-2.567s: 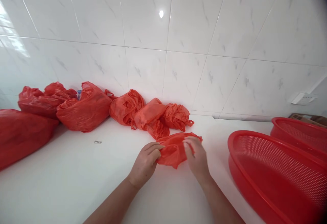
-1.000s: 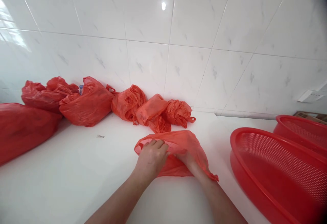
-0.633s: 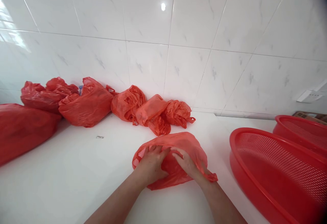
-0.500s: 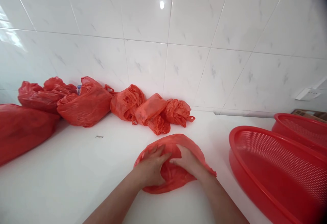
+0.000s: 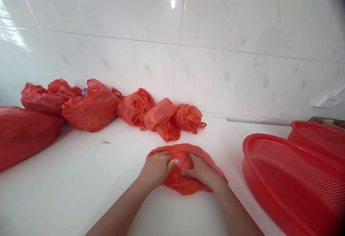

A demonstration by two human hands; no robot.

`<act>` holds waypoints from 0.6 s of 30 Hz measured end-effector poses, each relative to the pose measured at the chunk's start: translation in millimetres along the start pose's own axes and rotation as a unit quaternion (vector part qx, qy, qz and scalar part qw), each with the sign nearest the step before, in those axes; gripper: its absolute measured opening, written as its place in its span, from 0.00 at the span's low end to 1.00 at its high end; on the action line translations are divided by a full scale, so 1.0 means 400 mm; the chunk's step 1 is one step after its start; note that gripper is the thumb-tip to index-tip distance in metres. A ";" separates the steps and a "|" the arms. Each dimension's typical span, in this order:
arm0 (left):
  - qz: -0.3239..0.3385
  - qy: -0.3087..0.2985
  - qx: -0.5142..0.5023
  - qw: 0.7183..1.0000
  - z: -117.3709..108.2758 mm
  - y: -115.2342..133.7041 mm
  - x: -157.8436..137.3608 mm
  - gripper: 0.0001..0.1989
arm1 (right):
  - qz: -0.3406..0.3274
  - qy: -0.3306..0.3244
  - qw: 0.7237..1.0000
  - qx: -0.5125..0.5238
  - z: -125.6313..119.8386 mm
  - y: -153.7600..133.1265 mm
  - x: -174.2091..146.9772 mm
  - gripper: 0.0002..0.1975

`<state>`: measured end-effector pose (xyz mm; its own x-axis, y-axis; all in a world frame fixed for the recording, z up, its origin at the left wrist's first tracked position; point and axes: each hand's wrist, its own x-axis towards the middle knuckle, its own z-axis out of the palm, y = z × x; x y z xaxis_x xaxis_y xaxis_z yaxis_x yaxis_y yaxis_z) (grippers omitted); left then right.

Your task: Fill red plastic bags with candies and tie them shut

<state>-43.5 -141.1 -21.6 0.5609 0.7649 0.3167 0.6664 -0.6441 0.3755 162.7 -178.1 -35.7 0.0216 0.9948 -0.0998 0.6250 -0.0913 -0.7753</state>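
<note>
A thin red plastic bag (image 5: 185, 187) lies spread on the white tabletop in front of me, its mouth facing up. My left hand (image 5: 157, 167) grips the bag's left edge. Its fingers curl over the film, with the thumb stretched out to the right. On the other side, my right hand (image 5: 201, 169) reaches into the mouth and holds the film between thumb and fingers. Some of its fingertips are hidden in the folds. Nothing inside the bag can be made out.
Several bunched red plastic bags (image 5: 91, 110) line the wall at the back, and a large red bag (image 5: 24, 135) lies far left. Two red mesh baskets (image 5: 253, 146) stand on the right. A small scrap (image 5: 105, 142) lies on the white table (image 5: 81, 178).
My left hand has gone from spread fingers within the bag to a curled hold at its left edge. The bag's near edge has drawn up and bunched. My right hand has moved slightly.
</note>
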 end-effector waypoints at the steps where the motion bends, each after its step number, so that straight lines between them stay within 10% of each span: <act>1: -0.022 -0.010 0.019 1.000 0.003 -0.004 0.001 0.15 | 0.005 -0.007 1.000 -0.002 0.003 -0.002 -0.001 0.26; 7: -0.068 -0.037 0.043 0.996 0.012 -0.031 0.004 0.10 | -0.051 0.014 0.999 -0.011 0.015 -0.055 -0.014 0.09; 12: -0.051 -0.033 0.032 0.998 0.000 -0.027 0.003 0.05 | -0.121 0.157 0.978 -0.070 0.024 -0.079 -0.012 0.16; 18: 0.030 -0.060 -0.039 0.997 0.010 -0.024 -0.011 0.15 | -0.033 0.220 0.975 0.008 0.010 -0.010 0.034 0.26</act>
<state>-50.3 -138.4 -30.1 0.6565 0.7168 0.2349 0.5925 -0.6828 0.4275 157.4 -164.4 -36.5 0.3166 0.9214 0.2254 0.6241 -0.0234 -0.7810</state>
